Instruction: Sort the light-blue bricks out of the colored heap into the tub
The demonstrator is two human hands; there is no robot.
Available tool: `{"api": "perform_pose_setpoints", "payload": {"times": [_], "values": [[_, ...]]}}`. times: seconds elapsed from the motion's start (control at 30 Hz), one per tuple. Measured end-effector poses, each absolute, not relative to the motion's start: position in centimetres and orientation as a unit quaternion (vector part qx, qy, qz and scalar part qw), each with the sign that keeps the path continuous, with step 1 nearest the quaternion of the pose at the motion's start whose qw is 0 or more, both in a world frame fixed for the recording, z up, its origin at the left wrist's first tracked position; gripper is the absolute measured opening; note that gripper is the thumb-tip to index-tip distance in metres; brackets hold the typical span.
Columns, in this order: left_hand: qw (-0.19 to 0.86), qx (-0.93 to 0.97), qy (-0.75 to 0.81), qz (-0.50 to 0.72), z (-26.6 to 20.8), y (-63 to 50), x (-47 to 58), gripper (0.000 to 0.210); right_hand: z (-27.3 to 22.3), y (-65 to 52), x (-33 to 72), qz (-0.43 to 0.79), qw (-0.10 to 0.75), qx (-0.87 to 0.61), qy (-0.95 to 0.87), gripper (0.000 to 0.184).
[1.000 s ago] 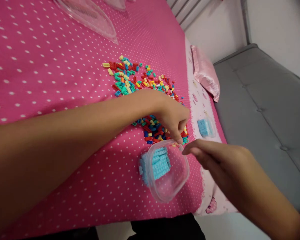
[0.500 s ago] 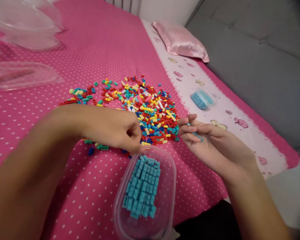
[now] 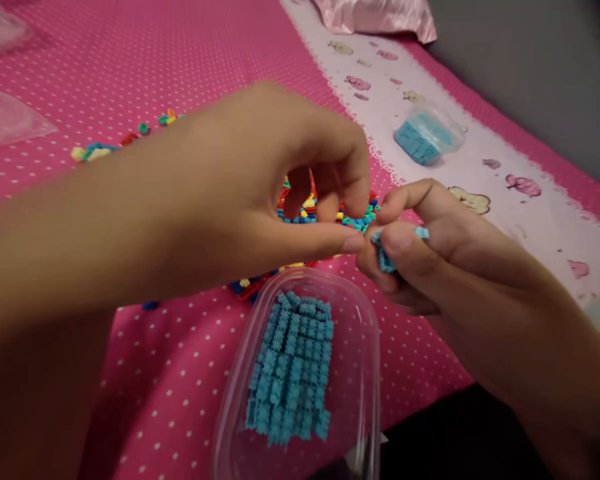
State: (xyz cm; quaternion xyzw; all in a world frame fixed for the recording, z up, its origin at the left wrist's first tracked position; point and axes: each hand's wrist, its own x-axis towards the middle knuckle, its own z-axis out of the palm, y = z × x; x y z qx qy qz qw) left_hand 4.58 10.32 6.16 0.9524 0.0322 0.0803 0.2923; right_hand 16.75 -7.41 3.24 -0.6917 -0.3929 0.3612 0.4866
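Observation:
My right hand (image 3: 445, 260) has its thumb and fingers closed on small light-blue toy bricks (image 3: 386, 257), which show beside the thumb. Reaching across from the left, my left hand (image 3: 305, 173) meets the fingertips of my right hand. Its thumb and curled fingers stand apart, with nothing visible between them. Below both hands, a clear plastic container (image 3: 363, 373) holds rows of light-blue bricks (image 3: 293, 373) packed side by side. Behind my left hand lies a pile of mixed-colour bricks (image 3: 363, 220), mostly hidden by that hand.
On the white printed band of the bedsheet stands a second clear container (image 3: 453, 123) with blue bricks. Clear plastic pieces (image 3: 10, 120) lie at the left on the pink dotted sheet (image 3: 180, 53). A pink satin pillow (image 3: 380, 17) rests at the back.
My left hand has lifted from the container's rim and moved right to my right hand. My right hand's thumb has closed onto the blue bricks. The view has moved closer and lower.

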Motion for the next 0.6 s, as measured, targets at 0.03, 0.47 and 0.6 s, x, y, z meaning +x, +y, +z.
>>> {"api": "perform_pose_setpoints", "payload": {"times": [0.03,0.47,0.6], "values": [[0.285,0.954,0.020,0.089,6.5,9.6,4.7,0.023,3.1,-7.4,16.5,0.351,0.489,-0.696,-0.391,0.015],[0.277,0.946,-0.062,0.154,4.1,10.5,6.7,0.027,3.2,-7.3,17.6,0.263,0.398,-0.734,-0.483,0.017],[0.276,0.941,-0.049,0.188,3.7,9.9,6.2,0.024,3.0,-7.5,17.4,0.211,0.380,-0.746,-0.504,0.016]]}}
